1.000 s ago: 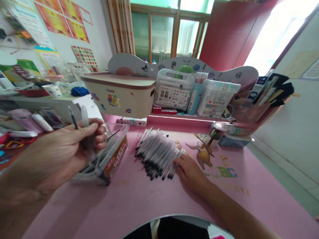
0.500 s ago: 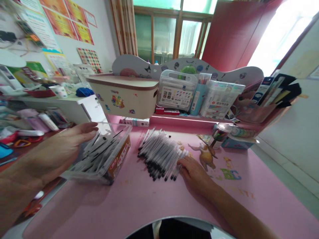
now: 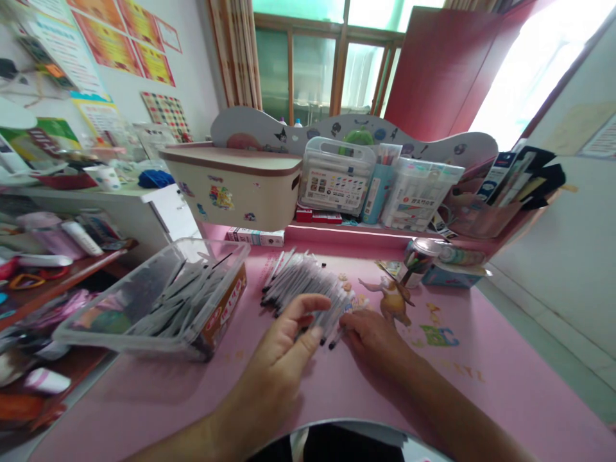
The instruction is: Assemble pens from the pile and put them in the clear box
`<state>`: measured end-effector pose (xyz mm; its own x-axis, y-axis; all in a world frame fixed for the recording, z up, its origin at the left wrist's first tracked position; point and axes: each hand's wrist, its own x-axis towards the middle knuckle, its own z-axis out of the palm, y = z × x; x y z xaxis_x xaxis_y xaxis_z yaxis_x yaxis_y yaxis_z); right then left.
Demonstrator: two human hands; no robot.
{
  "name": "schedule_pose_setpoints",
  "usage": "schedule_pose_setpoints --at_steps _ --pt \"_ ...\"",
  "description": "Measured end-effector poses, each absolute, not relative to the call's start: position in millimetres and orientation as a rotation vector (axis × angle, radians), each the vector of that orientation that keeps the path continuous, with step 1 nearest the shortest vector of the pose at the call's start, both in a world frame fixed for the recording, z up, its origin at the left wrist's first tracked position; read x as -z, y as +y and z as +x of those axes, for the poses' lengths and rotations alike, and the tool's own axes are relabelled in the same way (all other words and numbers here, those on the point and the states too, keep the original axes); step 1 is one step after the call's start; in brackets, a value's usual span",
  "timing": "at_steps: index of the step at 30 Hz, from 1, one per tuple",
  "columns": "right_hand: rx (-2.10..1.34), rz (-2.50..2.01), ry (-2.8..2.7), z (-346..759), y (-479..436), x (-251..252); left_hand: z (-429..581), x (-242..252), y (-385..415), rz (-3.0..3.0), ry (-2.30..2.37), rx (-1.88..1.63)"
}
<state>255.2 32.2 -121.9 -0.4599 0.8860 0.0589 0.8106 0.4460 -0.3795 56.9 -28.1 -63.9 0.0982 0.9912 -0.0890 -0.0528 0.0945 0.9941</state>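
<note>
Pens (image 3: 301,279) on desk (image 3: 520,398), right of tub (image 3: 228,307)

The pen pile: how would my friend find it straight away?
Start at the big pink desk. Past the left hand, by the right hand, lies the pen pile. Unlike the grey pieces in the see-through box, it lies loose and shows black ends.

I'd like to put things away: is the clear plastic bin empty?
Not empty: many slender greyish pieces lie inside the clear plastic bin.
</note>
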Motion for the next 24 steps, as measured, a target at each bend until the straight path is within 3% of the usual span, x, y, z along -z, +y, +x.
schedule_pose_setpoints --at_steps 4,16,24 --pt "-0.450 -1.526 -2.393 256 30 118 84 83 -21 1.064 1.095 -0.974" --pt "-0.312 -1.663 -2.479 252 32 120 85 109 4 1.048 1.194 -1.211" --pt "-0.014 -1.364 -2.188 265 35 121 80 117 5 1.055 1.171 -1.320"
